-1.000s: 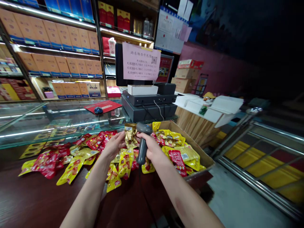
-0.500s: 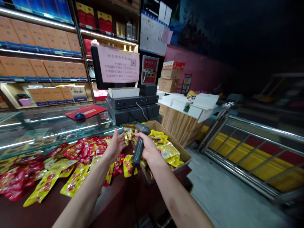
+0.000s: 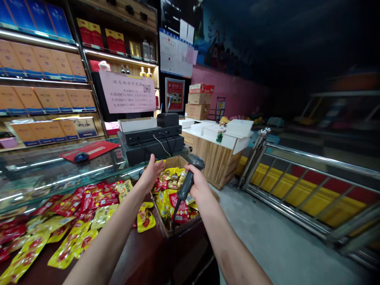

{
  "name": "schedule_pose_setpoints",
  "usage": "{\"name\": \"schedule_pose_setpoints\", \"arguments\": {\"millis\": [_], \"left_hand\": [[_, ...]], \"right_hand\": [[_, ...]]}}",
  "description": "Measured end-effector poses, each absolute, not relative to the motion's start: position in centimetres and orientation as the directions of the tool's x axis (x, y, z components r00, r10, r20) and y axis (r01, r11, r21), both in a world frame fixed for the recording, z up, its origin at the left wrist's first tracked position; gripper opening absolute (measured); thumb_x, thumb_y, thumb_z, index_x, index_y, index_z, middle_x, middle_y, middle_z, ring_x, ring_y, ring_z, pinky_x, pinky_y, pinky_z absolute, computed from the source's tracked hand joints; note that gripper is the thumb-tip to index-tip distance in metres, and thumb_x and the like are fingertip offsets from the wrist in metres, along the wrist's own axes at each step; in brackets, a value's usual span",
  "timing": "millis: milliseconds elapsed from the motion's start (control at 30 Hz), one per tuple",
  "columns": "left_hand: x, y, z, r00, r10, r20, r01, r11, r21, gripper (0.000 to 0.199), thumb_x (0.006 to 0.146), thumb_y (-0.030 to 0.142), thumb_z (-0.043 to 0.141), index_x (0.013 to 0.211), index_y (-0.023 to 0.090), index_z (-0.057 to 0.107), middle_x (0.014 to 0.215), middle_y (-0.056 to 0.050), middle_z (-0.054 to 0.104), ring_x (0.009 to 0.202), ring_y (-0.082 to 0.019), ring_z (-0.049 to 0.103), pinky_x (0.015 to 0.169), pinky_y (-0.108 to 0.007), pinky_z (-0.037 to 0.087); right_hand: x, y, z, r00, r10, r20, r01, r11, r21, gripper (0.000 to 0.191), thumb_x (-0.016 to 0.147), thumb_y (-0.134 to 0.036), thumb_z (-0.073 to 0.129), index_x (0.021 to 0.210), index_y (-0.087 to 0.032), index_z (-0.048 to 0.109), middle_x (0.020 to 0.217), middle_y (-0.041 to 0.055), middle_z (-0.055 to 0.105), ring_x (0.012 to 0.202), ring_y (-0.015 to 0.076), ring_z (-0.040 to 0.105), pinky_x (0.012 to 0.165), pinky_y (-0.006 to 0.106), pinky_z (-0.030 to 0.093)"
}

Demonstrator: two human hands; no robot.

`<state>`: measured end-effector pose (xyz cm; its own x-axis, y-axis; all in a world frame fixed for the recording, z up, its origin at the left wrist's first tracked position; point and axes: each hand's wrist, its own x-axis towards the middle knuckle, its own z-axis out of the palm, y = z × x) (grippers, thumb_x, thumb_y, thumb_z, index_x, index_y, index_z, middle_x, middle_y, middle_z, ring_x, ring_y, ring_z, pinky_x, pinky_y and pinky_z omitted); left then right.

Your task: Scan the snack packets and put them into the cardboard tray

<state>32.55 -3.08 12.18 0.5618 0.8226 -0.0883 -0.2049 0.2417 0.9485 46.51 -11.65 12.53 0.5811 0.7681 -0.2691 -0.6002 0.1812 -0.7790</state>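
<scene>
Left hand (image 3: 151, 173): is opening wide, palm up, fingers spread, and is gripping nothing; it is hanging in the air above the desk's far edge.
Right hand (image 3: 197, 184): is closing around the grip of a handheld barcode scanner (image 3: 187, 181); the hold looks firm, with the fingers wrapped around the handle.
Scanner angle: is tilting upward, its head pointing away from the packets, so it seems lifted clear of them; its cable (image 3: 175, 209) is trailing down toward the box.
Cardboard box (image 3: 175, 162): is standing at the desk's edge, holding a heap of yellow and red snack packets (image 3: 173, 202).
Dark wooden desk (image 3: 139, 253): is carrying more red and yellow packets (image 3: 89, 202), spread loosely, apparently for easy reach; one yellow packet (image 3: 145, 218) is lying just beside the box.
Change: the left hand is no longer pinching the gold packet; I cannot tell where that packet is.
</scene>
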Motion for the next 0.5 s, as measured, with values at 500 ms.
{"name": "schedule_pose_setpoints", "arguments": {"millis": [500], "left_hand": [[11.5,-3.4,8.4,0.287,0.951,-0.119,-0.231,0.189,0.955,0.070,0.082,0.068,0.035,0.117,0.014,0.061,0.131,-0.016,0.055,0.124,-0.026,0.047,0.105,-0.035,0.030]], "right_hand": [[30.0,-8.8,8.9,0.276,0.900,-0.336,-0.602,-0.110,-0.791,0.019,0.056,-0.015,0.069,0.075,-0.015,0.063,0.062,-0.0019,0.063,0.055,0.0094,0.056,0.051,0.020,0.041]]}}
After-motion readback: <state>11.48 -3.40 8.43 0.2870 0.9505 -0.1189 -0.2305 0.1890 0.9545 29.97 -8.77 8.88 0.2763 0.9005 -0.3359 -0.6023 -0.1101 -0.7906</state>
